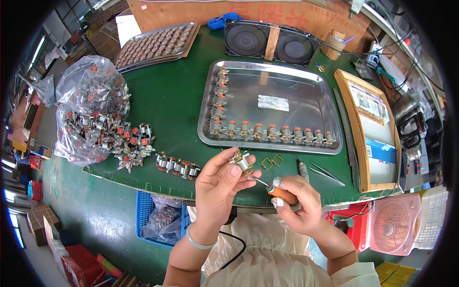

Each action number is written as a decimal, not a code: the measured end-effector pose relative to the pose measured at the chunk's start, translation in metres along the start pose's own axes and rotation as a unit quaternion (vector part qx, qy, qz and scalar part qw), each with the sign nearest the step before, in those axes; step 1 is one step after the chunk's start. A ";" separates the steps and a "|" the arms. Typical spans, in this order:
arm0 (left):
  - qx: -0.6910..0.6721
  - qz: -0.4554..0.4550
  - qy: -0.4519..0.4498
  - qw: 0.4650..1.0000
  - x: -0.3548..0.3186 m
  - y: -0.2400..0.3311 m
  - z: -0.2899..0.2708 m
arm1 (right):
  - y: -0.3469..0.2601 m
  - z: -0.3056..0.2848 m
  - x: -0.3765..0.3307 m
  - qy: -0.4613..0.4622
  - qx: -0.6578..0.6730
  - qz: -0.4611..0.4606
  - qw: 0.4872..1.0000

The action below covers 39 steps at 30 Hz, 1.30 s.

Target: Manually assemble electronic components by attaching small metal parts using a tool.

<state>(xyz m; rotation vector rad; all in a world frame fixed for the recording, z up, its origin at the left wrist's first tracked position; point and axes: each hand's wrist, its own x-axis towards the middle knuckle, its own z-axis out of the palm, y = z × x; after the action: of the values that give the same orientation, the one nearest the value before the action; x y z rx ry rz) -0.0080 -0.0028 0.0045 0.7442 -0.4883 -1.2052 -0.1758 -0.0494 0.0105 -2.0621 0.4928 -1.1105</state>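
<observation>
Near the table's front edge, my left hand (213, 186) pinches a small silver motor-like part (243, 163) with a brass-coloured frame between thumb and fingers. My right hand (302, 203) grips a screwdriver (282, 194) by its orange handle. Its metal shaft points left to the fingers under the part; where the tip touches is hidden. Just beyond the hands lie thin brass-coloured wire frames (267, 164). Similar parts (257, 129) stand along the left and near sides of a metal tray (271, 147). A short row of such parts (177, 167) lies left of my left hand.
Left on the green table (165, 100), a clear plastic bag (88, 83) spills a pile of parts (131, 146). At the back are a full tray (155, 45) and two black fans (246, 40). Right lie tweezers (328, 174) and a wooden-edged frame (364, 158). A blue basket (143, 217) stands below.
</observation>
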 end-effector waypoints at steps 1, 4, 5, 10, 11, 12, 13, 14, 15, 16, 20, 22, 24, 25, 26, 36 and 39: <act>-0.001 0.001 0.001 1.000 0.000 -0.002 0.001 | 0.001 0.002 -0.002 -0.001 0.000 -0.001 1.000; -0.007 0.001 0.021 1.000 0.000 -0.007 0.004 | 0.003 0.006 -0.006 0.010 -0.014 0.011 1.000; -0.011 0.006 0.029 1.000 -0.001 -0.008 0.005 | 0.003 0.008 -0.006 0.021 -0.001 0.022 1.000; -0.022 0.036 0.050 0.998 0.000 -0.014 0.008 | 0.004 0.015 -0.018 0.041 0.121 0.139 0.982; -0.029 0.048 0.051 0.997 0.000 -0.015 0.008 | 0.003 0.018 -0.018 0.059 0.179 0.168 0.968; -0.037 0.061 0.052 0.996 0.000 -0.016 0.008 | 0.002 0.019 -0.017 0.077 0.236 0.197 0.949; -0.037 0.061 0.052 0.996 0.000 -0.016 0.009 | 0.002 0.019 -0.016 0.077 0.236 0.197 0.949; -0.048 0.067 0.058 0.995 0.000 -0.017 0.009 | 0.001 0.017 -0.014 0.066 0.294 0.224 0.927; -0.060 0.074 0.065 0.993 0.000 -0.017 0.009 | 0.000 0.016 -0.013 0.054 0.351 0.250 0.901; -0.060 0.074 0.065 0.993 0.000 -0.017 0.010 | 0.003 0.016 -0.013 0.054 0.352 0.250 0.901; -0.025 0.108 0.067 0.992 -0.002 -0.019 0.011 | 0.005 0.016 -0.013 0.030 0.171 0.155 0.973; -0.005 0.131 0.065 0.989 -0.003 -0.019 0.011 | 0.005 0.012 -0.012 0.023 0.226 0.216 0.950; 0.021 0.162 0.050 0.985 -0.004 -0.018 0.011 | 0.013 0.002 -0.007 -0.050 0.652 0.378 0.656; 0.022 0.162 0.050 0.985 -0.003 -0.018 0.010 | 0.011 0.003 -0.006 -0.050 0.652 0.377 0.655; 0.020 0.158 0.052 0.986 -0.004 -0.018 0.010 | 0.005 0.005 -0.005 -0.011 0.634 0.379 0.674; 0.027 0.176 0.051 0.983 -0.006 -0.016 0.008 | 0.004 0.004 0.001 -0.039 0.356 0.404 0.842; 0.018 0.175 0.052 0.983 -0.004 -0.015 0.010 | 0.000 0.016 0.001 -0.019 0.466 0.400 0.789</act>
<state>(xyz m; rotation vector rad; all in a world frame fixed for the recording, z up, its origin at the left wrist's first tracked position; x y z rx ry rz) -0.0260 -0.0039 0.0002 0.7145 -0.5293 -0.8280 -0.1617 -0.0428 0.0051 -0.8327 0.5582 -0.5676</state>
